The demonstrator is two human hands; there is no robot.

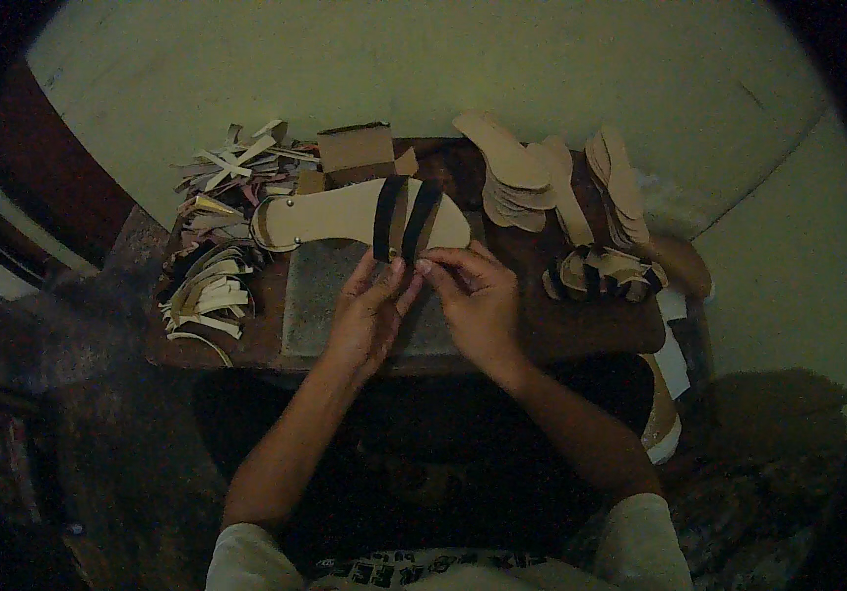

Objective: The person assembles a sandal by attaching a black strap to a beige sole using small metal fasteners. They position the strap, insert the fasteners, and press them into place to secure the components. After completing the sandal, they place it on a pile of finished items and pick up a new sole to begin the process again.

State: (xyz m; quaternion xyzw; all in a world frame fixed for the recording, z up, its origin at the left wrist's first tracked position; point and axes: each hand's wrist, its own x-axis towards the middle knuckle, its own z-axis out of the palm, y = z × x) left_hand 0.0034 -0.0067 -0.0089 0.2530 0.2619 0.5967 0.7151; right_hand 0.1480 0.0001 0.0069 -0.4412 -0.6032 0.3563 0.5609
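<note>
The sandal point(355, 217) is pinched nearside by left hand point(368, 313) and right hand point(482, 303); its length is laid left-to-right. Its toe is pointed right.

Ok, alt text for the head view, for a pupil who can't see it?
A person's left hand and right hand hold a flat cream sandal with two black straps over a grey rectangular slab on a dark brown wooden table. Pale strips lie heaped at left; tan foot-shaped pieces are stacked at right.
</note>
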